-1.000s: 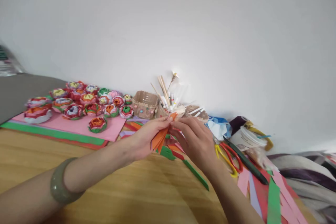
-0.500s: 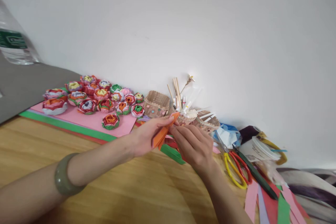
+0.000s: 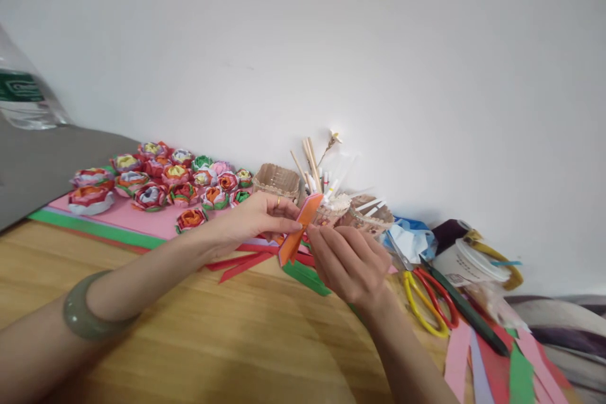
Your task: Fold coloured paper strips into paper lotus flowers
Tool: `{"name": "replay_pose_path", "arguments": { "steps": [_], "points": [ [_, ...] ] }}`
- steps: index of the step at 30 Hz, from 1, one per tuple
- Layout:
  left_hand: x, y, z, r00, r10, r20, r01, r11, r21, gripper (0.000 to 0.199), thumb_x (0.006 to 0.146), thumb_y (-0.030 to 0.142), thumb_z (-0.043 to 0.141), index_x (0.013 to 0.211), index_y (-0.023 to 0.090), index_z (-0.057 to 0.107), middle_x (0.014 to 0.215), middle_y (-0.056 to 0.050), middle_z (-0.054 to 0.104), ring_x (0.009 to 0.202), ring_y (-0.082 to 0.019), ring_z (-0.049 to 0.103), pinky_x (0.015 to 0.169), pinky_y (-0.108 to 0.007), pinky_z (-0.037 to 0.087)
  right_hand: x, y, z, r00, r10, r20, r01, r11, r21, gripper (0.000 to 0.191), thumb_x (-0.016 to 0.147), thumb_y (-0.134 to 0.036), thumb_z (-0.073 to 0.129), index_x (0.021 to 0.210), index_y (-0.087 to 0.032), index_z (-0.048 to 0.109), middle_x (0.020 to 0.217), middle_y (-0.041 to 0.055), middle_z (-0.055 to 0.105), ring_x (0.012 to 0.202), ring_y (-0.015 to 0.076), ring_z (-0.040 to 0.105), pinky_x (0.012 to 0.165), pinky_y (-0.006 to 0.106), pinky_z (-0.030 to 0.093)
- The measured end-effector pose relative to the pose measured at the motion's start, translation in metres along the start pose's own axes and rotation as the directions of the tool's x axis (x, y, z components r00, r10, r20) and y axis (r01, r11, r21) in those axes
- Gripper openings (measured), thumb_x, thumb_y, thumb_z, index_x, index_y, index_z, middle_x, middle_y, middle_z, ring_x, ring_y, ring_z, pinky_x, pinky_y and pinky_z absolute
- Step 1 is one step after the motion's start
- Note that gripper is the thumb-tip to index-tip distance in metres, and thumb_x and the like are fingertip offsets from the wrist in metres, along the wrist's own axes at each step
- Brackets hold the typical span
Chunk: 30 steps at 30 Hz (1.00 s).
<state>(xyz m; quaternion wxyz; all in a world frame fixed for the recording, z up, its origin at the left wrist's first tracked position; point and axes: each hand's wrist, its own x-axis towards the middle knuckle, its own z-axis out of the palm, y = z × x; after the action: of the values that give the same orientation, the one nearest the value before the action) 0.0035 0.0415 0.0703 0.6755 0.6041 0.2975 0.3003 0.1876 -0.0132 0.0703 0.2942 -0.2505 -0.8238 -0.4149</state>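
The folded orange paper [image 3: 310, 207] is held above the wooden table [image 3: 213, 328], between the thumb and the fingers of the left hand [image 3: 255, 218], which is closed only partly around it. The fingers of the right hand [image 3: 350, 259] are bent and their tips are brought to the middle of the paper, but it cannot be told whether something is pinched there. Under the hands, red strips [image 3: 246, 265] and a green strip [image 3: 307, 278] are seen lying on the table.

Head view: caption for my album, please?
Left hand holds folded orange paper, right hand at its middle, flowers at left.
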Motion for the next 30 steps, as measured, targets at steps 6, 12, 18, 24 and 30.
{"name": "replay_pose_path", "arguments": {
  "steps": [6,12,18,24,30],
  "points": [
    [0.0,-0.006,0.002,0.925,0.38,-0.008,-0.355,0.873,0.335,0.004,0.076,0.019,0.059,0.074,0.016,0.058,0.076,0.001,0.055,0.07,-0.011,0.054,0.063,-0.025,0.044,0.008,0.0,-0.001,0.958,0.181,0.221,-0.225,0.955,0.195,0.015,0.081,-0.008,0.053,0.07,-0.015,0.058,0.057,0.0019,0.058,0.055,0.0132,0.05,0.051,0.026,0.034],
    [-0.004,-0.006,0.002,0.73,0.676,0.105,-0.608,0.572,0.551,0.023,0.081,0.007,0.046,0.075,0.019,0.065,0.086,-0.003,0.059,0.085,-0.014,0.057,0.076,-0.029,0.045,0.012,0.003,-0.002,0.775,0.442,0.452,-0.631,0.571,0.524,0.018,0.081,-0.008,0.05,0.067,-0.017,0.055,0.06,-0.0013,0.057,0.053,0.0098,0.049,0.051,0.02,0.036],
    [-0.001,0.001,0.003,0.938,0.273,-0.214,-0.192,0.923,0.334,0.017,0.079,0.03,0.055,0.085,0.016,0.061,0.062,0.002,0.056,0.056,-0.01,0.052,0.05,-0.02,0.041,0.004,-0.002,0.009,0.909,0.326,0.26,-0.387,0.891,0.237,0.022,0.083,-0.01,0.046,0.064,-0.016,0.056,0.06,0.0029,0.056,0.057,0.0137,0.047,0.053,0.024,0.034],
    [0.002,-0.008,0.003,0.985,0.165,-0.05,-0.14,0.932,0.333,0.015,0.076,0.028,0.058,0.073,0.017,0.068,0.055,0.002,0.06,0.051,-0.011,0.054,0.051,-0.022,0.044,0.009,-0.003,0.004,0.835,0.374,0.404,-0.504,0.815,0.286,0.02,0.082,-0.011,0.048,0.067,-0.016,0.06,0.062,0.0019,0.059,0.056,0.0125,0.051,0.052,0.023,0.034],
    [-0.001,-0.002,0.001,0.948,0.303,-0.094,-0.271,0.928,0.257,0.015,0.076,0.015,0.054,0.076,0.017,0.069,0.097,-0.005,0.068,0.093,-0.018,0.061,0.083,-0.031,0.046,0.018,-0.003,-0.001,0.469,0.53,0.706,-0.878,0.197,0.436,0.017,0.077,-0.017,0.053,0.063,-0.015,0.061,0.054,-0.0027,0.054,0.047,0.0092,0.043,0.044,0.02,0.031]
  ]
}}
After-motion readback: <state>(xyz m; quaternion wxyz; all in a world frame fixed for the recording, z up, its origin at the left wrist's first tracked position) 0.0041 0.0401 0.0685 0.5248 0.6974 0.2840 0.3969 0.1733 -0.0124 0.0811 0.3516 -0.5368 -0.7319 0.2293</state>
